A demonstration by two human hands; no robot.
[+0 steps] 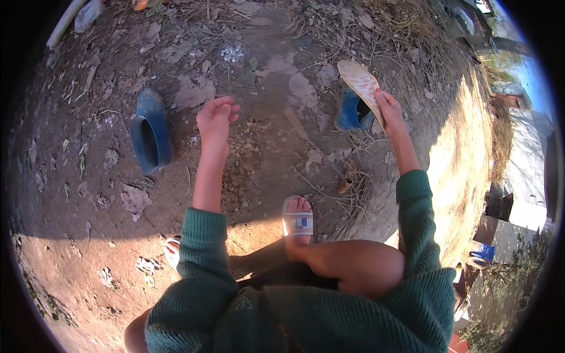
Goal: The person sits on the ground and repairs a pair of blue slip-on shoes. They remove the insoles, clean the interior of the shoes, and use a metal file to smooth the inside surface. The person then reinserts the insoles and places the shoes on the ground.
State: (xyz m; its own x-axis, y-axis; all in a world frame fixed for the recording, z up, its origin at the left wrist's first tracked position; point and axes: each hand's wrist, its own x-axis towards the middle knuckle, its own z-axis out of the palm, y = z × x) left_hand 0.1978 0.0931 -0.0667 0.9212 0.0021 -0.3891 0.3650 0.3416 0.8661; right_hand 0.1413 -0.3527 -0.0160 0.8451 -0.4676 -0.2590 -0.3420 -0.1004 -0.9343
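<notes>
My right hand [389, 110] pinches the near edge of a worn, pale shoe insole [359, 81] with reddish-white patches, tilted above a blue rubber boot [348, 110] on the dirt. The insole covers part of that boot's opening. To the left, another blue rubber boot [152, 132] lies on the ground with its toe pointing away and its dark opening showing. My left hand [217, 114] hangs between the two boots, nearer the left one, with fingers loosely curled and nothing seen in it. Whether it touches anything cannot be told, but it appears raised above the ground.
A slide sandal [298, 223] is on my right foot; my left foot shows partly beside my sleeve. Dry leaves [196, 90], twigs and straw litter the dirt. A short rusty tube [344, 185] lies near the right foot. A pale pipe [64, 24] is at the upper left.
</notes>
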